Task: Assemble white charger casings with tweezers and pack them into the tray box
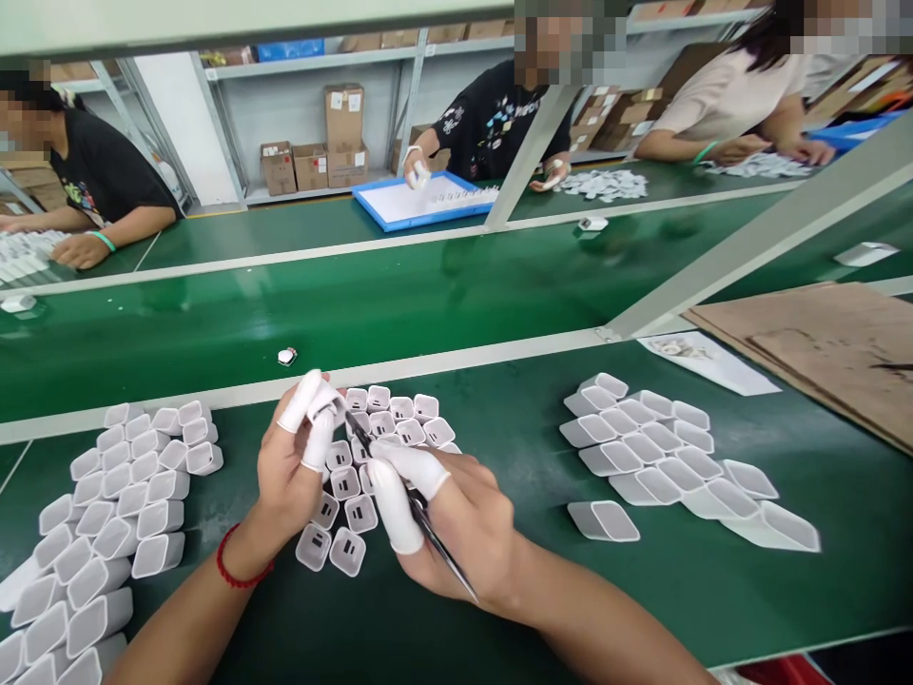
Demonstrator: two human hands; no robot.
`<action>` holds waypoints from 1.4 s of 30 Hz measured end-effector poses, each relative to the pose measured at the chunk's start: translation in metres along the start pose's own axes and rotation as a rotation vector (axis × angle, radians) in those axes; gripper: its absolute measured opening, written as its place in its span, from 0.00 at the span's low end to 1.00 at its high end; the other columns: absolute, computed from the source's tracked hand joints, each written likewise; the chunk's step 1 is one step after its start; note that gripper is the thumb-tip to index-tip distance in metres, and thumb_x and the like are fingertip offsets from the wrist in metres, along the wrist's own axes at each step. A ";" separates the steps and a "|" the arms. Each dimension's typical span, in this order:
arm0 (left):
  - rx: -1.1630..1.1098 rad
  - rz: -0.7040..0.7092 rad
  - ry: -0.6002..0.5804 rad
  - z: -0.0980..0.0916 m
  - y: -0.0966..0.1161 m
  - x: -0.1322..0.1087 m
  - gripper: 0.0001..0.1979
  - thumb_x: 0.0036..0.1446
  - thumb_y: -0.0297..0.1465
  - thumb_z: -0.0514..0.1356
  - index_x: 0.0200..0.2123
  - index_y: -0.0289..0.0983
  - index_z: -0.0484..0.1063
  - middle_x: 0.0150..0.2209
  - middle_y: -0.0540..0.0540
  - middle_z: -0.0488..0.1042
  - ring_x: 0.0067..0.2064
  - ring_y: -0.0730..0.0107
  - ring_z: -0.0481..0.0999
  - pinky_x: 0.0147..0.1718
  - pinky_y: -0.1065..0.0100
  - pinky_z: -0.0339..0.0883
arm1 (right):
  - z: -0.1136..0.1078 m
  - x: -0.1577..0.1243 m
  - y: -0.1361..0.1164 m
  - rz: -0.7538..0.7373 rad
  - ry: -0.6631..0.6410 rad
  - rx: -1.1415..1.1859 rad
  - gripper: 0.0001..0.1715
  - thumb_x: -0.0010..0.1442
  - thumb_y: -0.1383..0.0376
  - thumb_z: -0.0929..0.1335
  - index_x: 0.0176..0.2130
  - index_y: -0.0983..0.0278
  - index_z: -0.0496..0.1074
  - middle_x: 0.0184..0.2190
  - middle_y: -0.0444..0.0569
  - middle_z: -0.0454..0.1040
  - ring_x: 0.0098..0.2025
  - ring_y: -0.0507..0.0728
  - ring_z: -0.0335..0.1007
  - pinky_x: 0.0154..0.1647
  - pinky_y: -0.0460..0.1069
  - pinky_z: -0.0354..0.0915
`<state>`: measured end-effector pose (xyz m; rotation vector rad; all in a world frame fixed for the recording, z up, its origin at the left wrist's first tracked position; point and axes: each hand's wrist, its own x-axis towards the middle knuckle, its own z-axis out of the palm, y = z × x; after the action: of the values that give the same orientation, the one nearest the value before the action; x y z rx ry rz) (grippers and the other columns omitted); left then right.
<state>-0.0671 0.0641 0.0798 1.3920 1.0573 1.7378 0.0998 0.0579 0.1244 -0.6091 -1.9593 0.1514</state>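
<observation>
My left hand (296, 466), with white finger cots and a red string at the wrist, pinches a small white charger shell (329, 407) at its fingertips. In my right hand (442, 518), also in finger cots, a thin black tweezer-like tool (417, 514) is gripped; its tip points up at the held shell. Both hands hover over a cluster of white shells with slotted faces (371, 457) standing on the green table.
More white shells lie in groups at left (106, 514) and right (663, 457). A green conveyor belt (428, 295) runs behind, with a small part (286, 357) on it. Cardboard (820, 342) lies at right. Three other people work across the belt; a blue tray (428, 200) sits there.
</observation>
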 end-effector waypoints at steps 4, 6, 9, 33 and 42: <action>-0.173 -0.085 0.116 0.002 0.003 0.006 0.16 0.62 0.32 0.62 0.53 0.46 0.74 0.50 0.44 0.77 0.45 0.57 0.81 0.52 0.53 0.75 | -0.005 -0.002 -0.002 -0.014 0.016 0.017 0.15 0.57 0.76 0.64 0.45 0.68 0.67 0.27 0.48 0.73 0.25 0.53 0.70 0.25 0.48 0.69; -0.230 -0.109 0.106 0.002 0.005 0.006 0.17 0.61 0.32 0.63 0.54 0.45 0.74 0.51 0.43 0.77 0.46 0.55 0.80 0.53 0.51 0.74 | -0.003 -0.003 0.000 -0.022 0.000 0.015 0.14 0.58 0.75 0.64 0.45 0.68 0.67 0.25 0.47 0.72 0.25 0.53 0.69 0.24 0.48 0.69; -0.244 -0.114 0.074 0.003 0.007 0.003 0.18 0.61 0.32 0.62 0.55 0.45 0.73 0.52 0.43 0.76 0.49 0.55 0.79 0.55 0.53 0.72 | 0.003 -0.003 0.004 -0.027 0.003 0.023 0.13 0.59 0.74 0.64 0.45 0.67 0.66 0.25 0.47 0.71 0.25 0.53 0.69 0.24 0.48 0.69; -0.396 -0.197 0.115 0.000 0.002 0.011 0.14 0.59 0.30 0.62 0.49 0.40 0.77 0.48 0.41 0.78 0.47 0.51 0.80 0.50 0.50 0.75 | -0.017 0.010 0.007 0.159 0.065 0.233 0.18 0.56 0.74 0.70 0.46 0.59 0.71 0.21 0.38 0.70 0.18 0.50 0.63 0.21 0.47 0.63; -0.484 -0.262 0.051 0.000 0.011 0.009 0.17 0.58 0.31 0.61 0.51 0.38 0.76 0.51 0.39 0.77 0.51 0.44 0.77 0.57 0.43 0.68 | -0.014 0.006 0.010 0.167 0.247 0.124 0.19 0.56 0.73 0.71 0.47 0.59 0.74 0.31 0.48 0.77 0.33 0.59 0.77 0.27 0.52 0.73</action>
<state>-0.0686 0.0667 0.0937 0.8716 0.7366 1.6931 0.1132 0.0668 0.1318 -0.6764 -1.6482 0.2858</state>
